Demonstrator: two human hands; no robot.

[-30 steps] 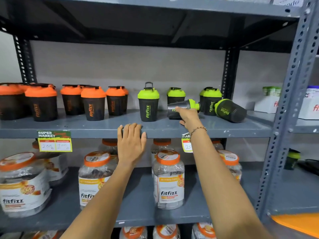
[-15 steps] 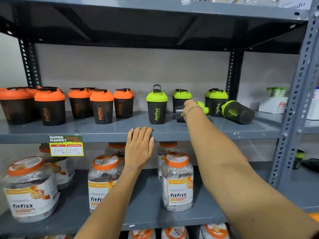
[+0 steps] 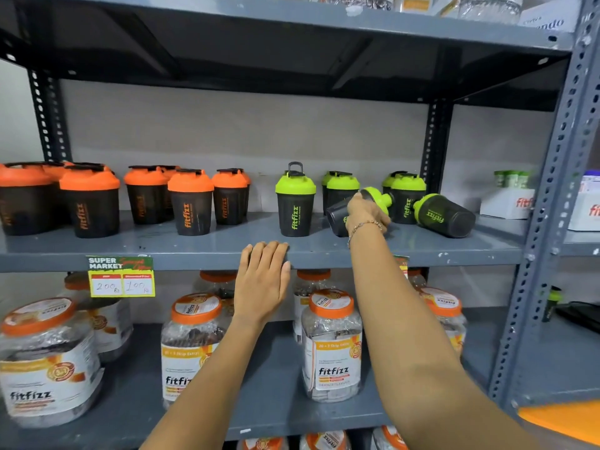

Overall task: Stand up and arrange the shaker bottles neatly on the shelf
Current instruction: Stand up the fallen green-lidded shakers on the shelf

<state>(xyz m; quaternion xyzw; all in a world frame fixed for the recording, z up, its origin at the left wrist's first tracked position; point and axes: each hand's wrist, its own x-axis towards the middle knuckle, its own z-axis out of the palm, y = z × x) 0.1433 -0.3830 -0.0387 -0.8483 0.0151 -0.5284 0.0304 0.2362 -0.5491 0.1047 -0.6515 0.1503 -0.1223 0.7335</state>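
**Tilted green-lid shaker in the right hand, middle shelf**

On the grey metal middle shelf (image 3: 227, 251), toward its right part, the right hand (image 3: 365, 212) wraps its fingers around a dark translucent shaker bottle with a lime-green lid (image 3: 373, 198). The bottle is tilted, lid up and to the right, base low on the left near the shelf surface; whether the base touches the shelf I cannot tell. A thin chain bracelet (image 3: 363, 226) sits on the wrist.

Just right of it, a second dark shaker with a green lid (image 3: 444, 216) lies on its side, and green "fitfizz" writing shows on its wall. Left of the hand, an upright green-lid shaker with a raised carry loop (image 3: 294, 203) shows "fitfizz" written vertically. More green-lid shakers (image 3: 406, 198) stand behind. Between the loop shaker and the orange-lid dark shakers (image 3: 191, 203), which also carry "fitfizz" in orange, the shelf surface is free.

The left hand (image 3: 261, 284) rests flat on the front edge of the shelf, fingers pressed together. On this edge hangs a yellow price tag (image 3: 120, 277) reading "SUPER MARKET", "200" and "100". Below stand clear plastic jars with orange lids (image 3: 331, 345) labelled "fitfizz". A grey perforated upright (image 3: 552, 203) closes the bay on the right.
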